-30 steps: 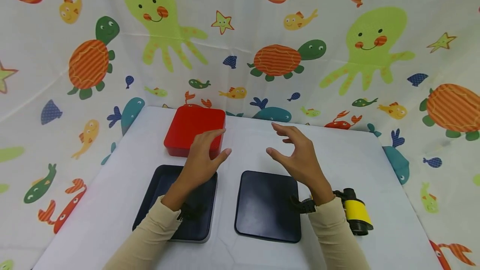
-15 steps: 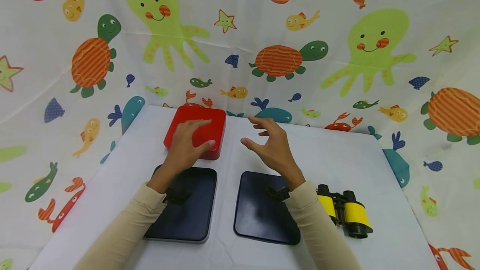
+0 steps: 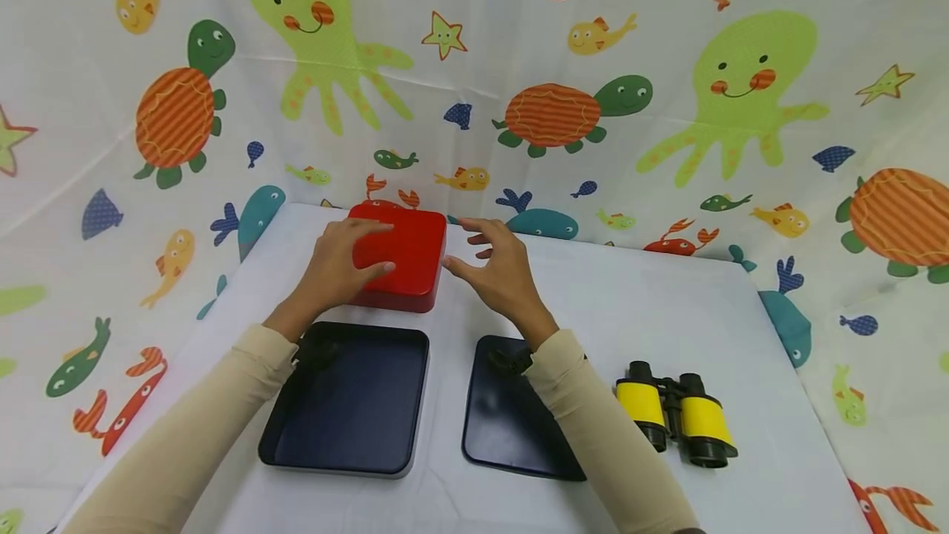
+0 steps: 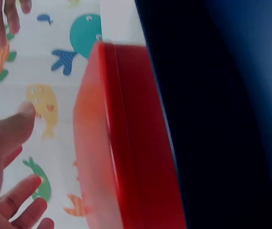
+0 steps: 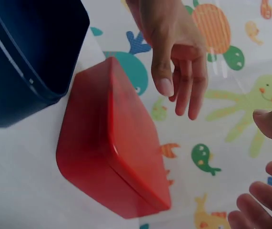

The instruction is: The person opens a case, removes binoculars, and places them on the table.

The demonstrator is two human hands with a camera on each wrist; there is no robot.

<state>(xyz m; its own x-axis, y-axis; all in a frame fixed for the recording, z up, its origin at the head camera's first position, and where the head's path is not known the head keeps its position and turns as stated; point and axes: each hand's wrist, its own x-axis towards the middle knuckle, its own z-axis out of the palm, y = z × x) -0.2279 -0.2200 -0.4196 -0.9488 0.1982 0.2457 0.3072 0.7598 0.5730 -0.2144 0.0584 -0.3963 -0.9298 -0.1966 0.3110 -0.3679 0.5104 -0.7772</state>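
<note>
A red lidded box sits at the back left of the white table. My left hand hovers over its left part, thumb and fingers spread in a loose curve. In the right wrist view that left hand shows apart from the lid, with nothing in its grasp. Just off the box's right side is my right hand, its thumb and fingers likewise curved apart around nothing. The left wrist view shows the red box beside a dark wall, with the left hand raised over the lid side.
A dark open tray lies in front of the red box. To its right is a dark flat square panel, partly under the right forearm. Yellow and black binoculars rest at the right. Behind the table hangs a sea-animal curtain.
Both hands have moved left, the left one onto the area above the red box and the right one up to the box's right side. The box, tray and binoculars stay in place.
</note>
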